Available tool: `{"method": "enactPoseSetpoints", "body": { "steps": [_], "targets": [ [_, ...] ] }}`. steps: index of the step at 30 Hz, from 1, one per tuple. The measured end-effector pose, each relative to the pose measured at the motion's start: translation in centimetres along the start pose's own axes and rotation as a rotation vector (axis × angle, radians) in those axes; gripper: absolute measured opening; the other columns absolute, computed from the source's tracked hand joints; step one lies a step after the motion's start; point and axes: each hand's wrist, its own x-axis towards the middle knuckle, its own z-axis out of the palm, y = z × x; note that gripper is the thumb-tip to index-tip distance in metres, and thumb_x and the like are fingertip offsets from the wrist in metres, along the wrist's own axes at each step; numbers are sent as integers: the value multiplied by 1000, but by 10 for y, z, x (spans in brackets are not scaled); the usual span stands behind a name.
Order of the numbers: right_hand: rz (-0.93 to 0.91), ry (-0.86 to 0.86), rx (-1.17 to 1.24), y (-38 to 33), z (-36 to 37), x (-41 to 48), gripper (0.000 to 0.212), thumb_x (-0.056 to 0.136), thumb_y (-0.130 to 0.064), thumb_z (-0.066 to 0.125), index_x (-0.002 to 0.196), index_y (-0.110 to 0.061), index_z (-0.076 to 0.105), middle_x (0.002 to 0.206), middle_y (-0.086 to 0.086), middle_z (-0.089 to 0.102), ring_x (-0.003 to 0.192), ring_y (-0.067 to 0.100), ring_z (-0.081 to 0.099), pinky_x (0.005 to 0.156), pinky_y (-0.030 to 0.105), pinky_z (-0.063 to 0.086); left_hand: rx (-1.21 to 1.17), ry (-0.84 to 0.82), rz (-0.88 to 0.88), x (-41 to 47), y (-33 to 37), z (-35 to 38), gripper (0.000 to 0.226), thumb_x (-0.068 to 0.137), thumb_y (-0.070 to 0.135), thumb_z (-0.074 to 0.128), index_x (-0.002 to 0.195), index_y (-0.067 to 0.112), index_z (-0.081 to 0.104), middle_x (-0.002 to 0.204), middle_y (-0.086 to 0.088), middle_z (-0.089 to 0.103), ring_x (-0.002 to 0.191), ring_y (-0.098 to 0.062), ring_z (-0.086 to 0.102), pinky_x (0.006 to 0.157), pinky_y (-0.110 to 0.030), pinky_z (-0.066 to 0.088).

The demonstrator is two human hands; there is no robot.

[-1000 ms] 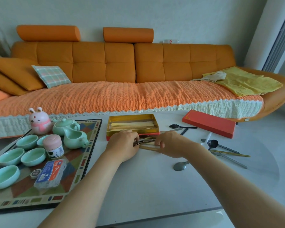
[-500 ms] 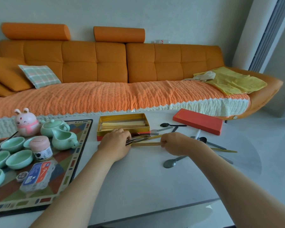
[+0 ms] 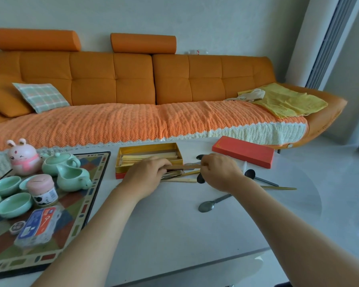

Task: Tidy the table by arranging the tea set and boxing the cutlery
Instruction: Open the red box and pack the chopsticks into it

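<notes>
An open gold-lined cutlery box stands at the table's far middle with pale chopsticks inside. Just in front of it my left hand and my right hand hold a bundle of chopsticks between them, one at each end, level with the box's front wall. More chopsticks and a spoon lie under the hands. The red box lid lies to the right. Loose dark spoons and a gold chopstick lie on the right. The green tea set sits on a patterned tray at left.
On the tray are a pink rabbit figure, a pink-lidded jar, several green cups and a plastic packet. An orange sofa runs behind the white table. The table's near edge is at the bottom.
Both hands have lifted the chopstick bundle off the table and moved it slightly toward the box. The camera has shifted, too.
</notes>
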Motion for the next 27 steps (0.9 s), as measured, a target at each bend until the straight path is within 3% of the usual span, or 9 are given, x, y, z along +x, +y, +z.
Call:
{"method": "enactPoseSetpoints", "body": {
  "steps": [3,7,11,15,21,27],
  "targets": [
    [-134,26,99,-8,11,12,34,96,-12,38,115,-19,65,101,1,59,94,22,54,82,38,46,67,113,-24,5,-21,-10,26,99,21,54,121,28,65,107,9,61,95,-16,57,75,-29,43],
    [-159,84,216,-28,30,35,42,96,-1,43,128,-18,63,105,3,56,98,24,53,84,38,46,172,222,-74,9,-51,-17,26,96,19,59,118,27,68,109,3,64,105,-22,52,88,-36,39],
    [-66,88,161,-48,49,61,46,94,-4,42,127,-26,64,110,2,57,105,26,49,91,36,38,246,239,-159,7,-70,-10,39,95,26,58,135,26,58,132,-1,53,120,-26,40,100,-42,35],
    [-17,104,27,-62,62,78,49,92,-7,40,128,-33,62,113,0,60,106,25,45,93,38,31,169,42,-152,6,-76,1,44,100,37,46,142,25,49,145,4,47,132,-21,37,110,-41,30],
    [-102,141,70,-71,78,91,48,89,-9,39,122,-30,67,120,-3,63,111,21,48,97,39,32,203,-74,-187,12,-85,4,46,100,45,40,141,26,51,145,4,47,135,-22,38,113,-40,23],
    [-286,32,151,-73,80,83,38,79,-18,39,93,-20,75,89,-2,70,89,19,54,91,36,42,147,-77,-145,18,-77,6,37,100,39,42,129,25,61,124,1,55,122,-22,46,102,-42,37]
  ]
}}
